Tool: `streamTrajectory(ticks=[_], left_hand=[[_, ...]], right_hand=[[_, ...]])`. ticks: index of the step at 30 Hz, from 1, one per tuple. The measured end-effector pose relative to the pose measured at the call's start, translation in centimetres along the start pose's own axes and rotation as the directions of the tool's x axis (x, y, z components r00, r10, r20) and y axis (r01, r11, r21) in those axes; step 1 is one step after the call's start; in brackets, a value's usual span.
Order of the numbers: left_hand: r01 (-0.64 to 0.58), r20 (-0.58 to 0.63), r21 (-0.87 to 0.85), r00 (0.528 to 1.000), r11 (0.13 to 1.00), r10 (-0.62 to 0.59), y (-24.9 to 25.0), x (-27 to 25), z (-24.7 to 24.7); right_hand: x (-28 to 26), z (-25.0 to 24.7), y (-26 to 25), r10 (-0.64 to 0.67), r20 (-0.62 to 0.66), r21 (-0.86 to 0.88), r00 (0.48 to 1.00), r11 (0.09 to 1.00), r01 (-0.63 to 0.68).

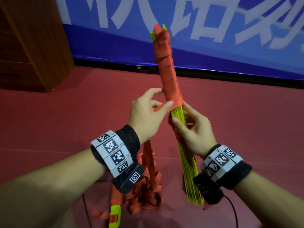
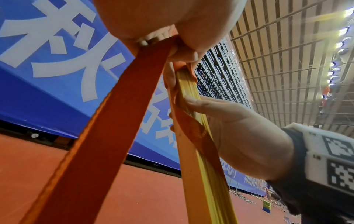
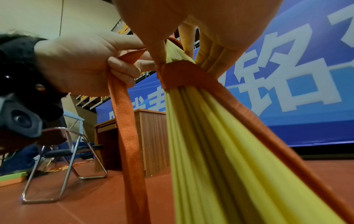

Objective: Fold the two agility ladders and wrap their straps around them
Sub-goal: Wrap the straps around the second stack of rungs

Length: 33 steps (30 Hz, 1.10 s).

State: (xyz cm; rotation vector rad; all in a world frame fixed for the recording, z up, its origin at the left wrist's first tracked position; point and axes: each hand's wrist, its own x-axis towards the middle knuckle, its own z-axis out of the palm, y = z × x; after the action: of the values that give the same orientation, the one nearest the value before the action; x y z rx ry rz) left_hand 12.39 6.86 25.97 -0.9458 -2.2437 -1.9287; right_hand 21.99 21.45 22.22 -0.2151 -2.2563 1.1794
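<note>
Head view: left hand [image 1: 146, 116] pinches woven strap [image 1: 169, 76] (orange); right hand [image 1: 195, 130] grips slats [image 1: 189, 170].

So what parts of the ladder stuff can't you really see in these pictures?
- Head view: the left wrist covers part of the loose orange strap pile on the floor.
- Head view: the green buckle is cut off by the bottom edge.
- Left wrist view: the left hand hides where the strap meets the wrap.
- Right wrist view: the yellow rungs are blurred, too close to count.
</note>
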Motion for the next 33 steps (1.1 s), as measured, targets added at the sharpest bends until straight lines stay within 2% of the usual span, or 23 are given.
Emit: streamTrajectory(ticks=[8, 11, 14, 18, 20, 27, 33], left_hand=[[0.029, 0.035, -0.065, 0.999, 0.997, -0.026, -0.5, 0.7, -0.3], [0.077, 0.049, -0.110, 0.996, 0.991, -0.072, -0.7, 0.9, -0.4], [0.106, 0.126, -0.182, 0.988, 0.978, -0.083, -0.8, 1.0, -0.2], [0.110, 0.169, -0.243, 0.983, 0.964, -0.069, -0.6, 0.7, -0.1], [0.108, 0.134, -0.245, 0.988, 0.963, -0.077, -0.6, 0.4, 0.1], [0.134, 0.020, -0.188, 0.991, 0.973, -0.132, -0.7, 0.4, 0.0], [0.158, -0.073, -0.139, 0.983, 0.978, -0.170, -0.8, 0.1, 0.1]], right_hand=[[0.0, 0.0, 0.0, 0.010, 0.012, 0.268, 1.000, 0.963, -0.013], [-0.2, 0.0, -0.8, -0.026, 0.059, 0.299, 0.998, 0.954, 0.008], [-0.3, -0.2, -1.2, -0.046, 0.096, 0.300, 0.994, 0.954, 0.016], [-0.5, -0.1, -1.5, 0.002, 0.139, 0.243, 0.990, 0.969, -0.036], [-0.6, 0.2, -1.4, 0.038, 0.133, 0.159, 0.990, 0.986, -0.059], [-0.6, 0.5, -0.7, 0.047, 0.108, -0.072, 0.993, 0.997, -0.039], [-0.8, 0.9, -1.0, 0.095, 0.102, -0.095, 0.990, 0.992, -0.085]])
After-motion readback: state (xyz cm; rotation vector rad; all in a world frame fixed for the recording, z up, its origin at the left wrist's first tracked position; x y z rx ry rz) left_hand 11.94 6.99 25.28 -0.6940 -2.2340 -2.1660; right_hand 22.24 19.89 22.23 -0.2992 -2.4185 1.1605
